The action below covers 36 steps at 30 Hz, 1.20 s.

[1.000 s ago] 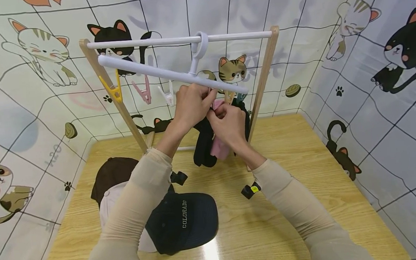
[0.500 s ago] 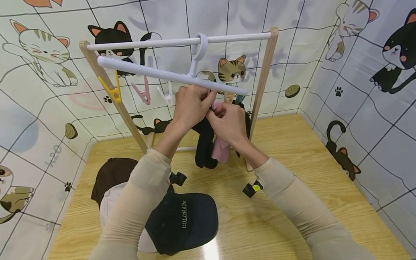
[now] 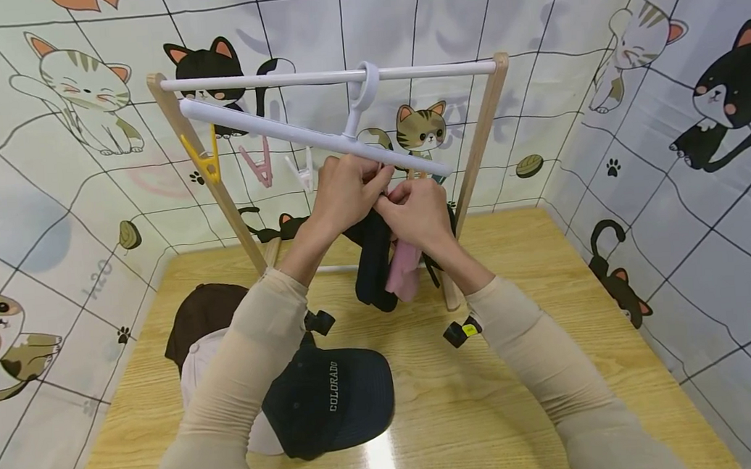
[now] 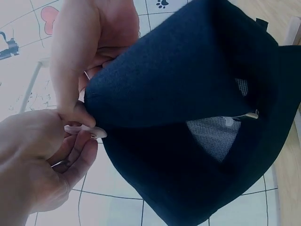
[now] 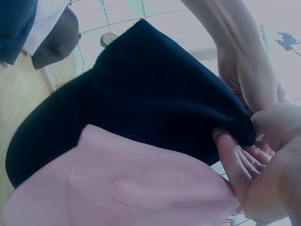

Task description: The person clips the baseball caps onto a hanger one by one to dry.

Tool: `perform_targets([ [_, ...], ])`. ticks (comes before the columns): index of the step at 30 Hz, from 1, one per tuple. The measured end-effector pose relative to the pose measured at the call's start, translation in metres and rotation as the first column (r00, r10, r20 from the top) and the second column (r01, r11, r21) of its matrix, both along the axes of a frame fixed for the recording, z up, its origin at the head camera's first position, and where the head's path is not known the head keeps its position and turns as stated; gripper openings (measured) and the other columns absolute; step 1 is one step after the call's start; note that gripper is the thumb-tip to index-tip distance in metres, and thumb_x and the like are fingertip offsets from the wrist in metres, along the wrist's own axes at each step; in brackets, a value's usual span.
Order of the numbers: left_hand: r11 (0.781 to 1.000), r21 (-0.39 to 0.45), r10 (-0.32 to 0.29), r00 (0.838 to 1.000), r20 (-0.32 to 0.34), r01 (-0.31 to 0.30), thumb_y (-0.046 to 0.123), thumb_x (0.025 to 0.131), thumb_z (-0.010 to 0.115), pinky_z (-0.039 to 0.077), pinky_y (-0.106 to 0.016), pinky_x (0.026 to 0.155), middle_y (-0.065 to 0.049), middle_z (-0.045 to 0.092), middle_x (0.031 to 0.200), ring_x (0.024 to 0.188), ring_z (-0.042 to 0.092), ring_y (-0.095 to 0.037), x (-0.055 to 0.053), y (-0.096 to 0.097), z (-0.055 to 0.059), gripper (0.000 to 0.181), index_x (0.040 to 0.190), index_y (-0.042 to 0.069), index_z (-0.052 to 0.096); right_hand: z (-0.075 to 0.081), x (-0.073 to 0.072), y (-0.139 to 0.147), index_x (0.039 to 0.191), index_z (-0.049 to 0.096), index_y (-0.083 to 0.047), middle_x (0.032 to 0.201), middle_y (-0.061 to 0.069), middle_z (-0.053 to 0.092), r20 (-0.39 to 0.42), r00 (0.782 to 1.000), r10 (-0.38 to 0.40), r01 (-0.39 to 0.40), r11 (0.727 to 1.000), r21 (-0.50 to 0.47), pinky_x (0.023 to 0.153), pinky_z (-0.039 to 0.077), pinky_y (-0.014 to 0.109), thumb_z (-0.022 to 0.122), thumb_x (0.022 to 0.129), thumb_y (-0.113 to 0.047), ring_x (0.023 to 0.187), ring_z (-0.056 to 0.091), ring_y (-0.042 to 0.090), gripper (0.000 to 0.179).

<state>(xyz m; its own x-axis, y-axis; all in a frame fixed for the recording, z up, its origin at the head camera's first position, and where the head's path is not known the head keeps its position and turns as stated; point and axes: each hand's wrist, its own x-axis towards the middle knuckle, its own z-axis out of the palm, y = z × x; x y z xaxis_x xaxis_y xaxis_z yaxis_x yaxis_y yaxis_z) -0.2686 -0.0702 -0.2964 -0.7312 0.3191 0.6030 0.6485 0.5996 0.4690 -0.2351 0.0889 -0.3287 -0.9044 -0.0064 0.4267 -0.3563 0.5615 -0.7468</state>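
My left hand (image 3: 344, 193), just under the white hanger (image 3: 316, 136), pinches a small pale clothespin (image 4: 96, 132) between thumb and fingers. At the clothespin's tip is the edge of a dark cap (image 4: 155, 89), which hangs with its hollow inside visible in the left wrist view. My right hand (image 3: 418, 213) pinches that cap's edge close beside the left fingers. In the right wrist view a pink cap (image 5: 146, 183) hangs against the dark cap (image 5: 155, 84). Whether the clothespin has closed over the fabric is hidden by the fingers.
The hanger hooks over a white rail (image 3: 273, 80) between wooden posts (image 3: 482, 122), tilted down to the right. Yellow (image 3: 208, 161), pink (image 3: 259, 163) and white clothespins (image 3: 304, 170) dangle from it. Brown (image 3: 204, 315), pale (image 3: 202, 355) and navy caps (image 3: 335, 401) lie at the table's left.
The right hand has risen slightly and turned, now covering the pink fabric seen between the hands. Both hanging caps have shifted a little down and right. The left hand stays almost still.
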Motion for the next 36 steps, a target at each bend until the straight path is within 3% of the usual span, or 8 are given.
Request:
perform_targets([
  [6, 1.0, -0.002, -0.014, 1.0, 0.0, 0.014, 0.021, 0.109, 0.073, 0.019, -0.025, 0.052, 0.005, 0.041, 0.051, 0.048, 0.035, -0.012, -0.003, 0.0, 0.0, 0.057, 0.056, 0.015, 0.054, 0.005, -0.004, 0.006, 0.082, 0.087, -0.008, 0.063, 0.01, 0.078, 0.032, 0.998, 0.045, -0.046, 0.999, 0.027, 0.052, 0.05, 0.024, 0.072, 0.101, -0.03, 0.041, 0.063, 0.006, 0.032],
  [16, 1.0, 0.0, -0.004, 1.0, 0.001, 0.004, 0.024, 0.108, 0.076, 0.021, -0.026, 0.053, 0.006, 0.043, 0.05, 0.048, 0.038, -0.012, -0.005, 0.0, 0.003, 0.057, 0.056, 0.017, 0.054, 0.004, -0.01, 0.015, 0.087, 0.084, -0.008, 0.071, 0.01, 0.079, -0.018, 0.992, 0.124, -0.123, 0.991, 0.046, 0.056, 0.049, 0.026, 0.071, 0.1, -0.024, 0.049, 0.064, 0.009, 0.024],
  [21, 1.0, 0.003, 0.014, 1.0, -0.002, -0.014, 0.024, 0.105, 0.08, 0.021, -0.027, 0.054, 0.006, 0.043, 0.05, 0.05, 0.04, -0.013, -0.005, 0.001, 0.003, 0.056, 0.057, 0.017, 0.053, 0.003, -0.012, 0.016, 0.082, 0.08, -0.01, 0.067, 0.008, 0.075, -0.055, 0.985, 0.162, -0.159, 0.985, 0.062, 0.057, 0.044, 0.027, 0.07, 0.1, -0.019, 0.053, 0.06, 0.01, 0.023],
  [25, 1.0, 0.01, 0.013, 1.0, 0.019, -0.013, 0.026, 0.104, 0.083, 0.021, -0.027, 0.056, 0.001, 0.053, 0.054, 0.053, 0.044, -0.015, -0.006, 0.0, 0.002, 0.051, 0.061, 0.015, 0.057, 0.002, -0.013, 0.017, 0.08, 0.078, -0.011, 0.061, 0.006, 0.071, -0.053, 0.981, 0.184, -0.182, 0.982, 0.04, 0.056, 0.041, 0.026, 0.069, 0.101, -0.019, 0.051, 0.057, 0.012, 0.024],
  [30, 0.997, 0.05, -0.059, 0.997, 0.044, 0.056, 0.021, 0.105, 0.081, 0.032, -0.022, 0.058, -0.01, 0.077, 0.073, 0.067, 0.074, -0.024, -0.008, 0.0, -0.001, 0.04, 0.069, 0.011, 0.065, -0.003, -0.017, 0.021, 0.083, 0.079, -0.011, 0.061, 0.005, 0.071, -0.044, 0.979, 0.198, -0.199, 0.98, -0.002, 0.056, 0.041, 0.026, 0.07, 0.103, -0.021, 0.051, 0.059, 0.012, 0.024],
  [33, 0.99, 0.091, -0.114, 0.993, 0.035, 0.111, 0.014, 0.103, 0.08, 0.045, -0.019, 0.064, -0.015, 0.08, 0.079, 0.078, 0.083, -0.031, -0.009, 0.001, -0.004, 0.033, 0.074, 0.006, 0.067, -0.005, -0.02, 0.023, 0.084, 0.078, -0.011, 0.062, 0.003, 0.071, -0.038, 0.978, 0.205, -0.206, 0.978, -0.022, 0.055, 0.042, 0.025, 0.071, 0.104, -0.023, 0.05, 0.06, 0.011, 0.025],
  [36, 0.978, 0.133, -0.163, 0.986, 0.028, 0.158, 0.01, 0.102, 0.079, 0.054, -0.021, 0.071, -0.018, 0.077, 0.082, 0.081, 0.083, -0.034, -0.012, 0.001, -0.006, 0.027, 0.079, 0.002, 0.068, -0.005, -0.022, 0.025, 0.084, 0.077, -0.011, 0.062, 0.001, 0.07, -0.026, 0.977, 0.211, -0.212, 0.977, -0.029, 0.054, 0.042, 0.025, 0.071, 0.104, -0.024, 0.05, 0.061, 0.011, 0.025],
])
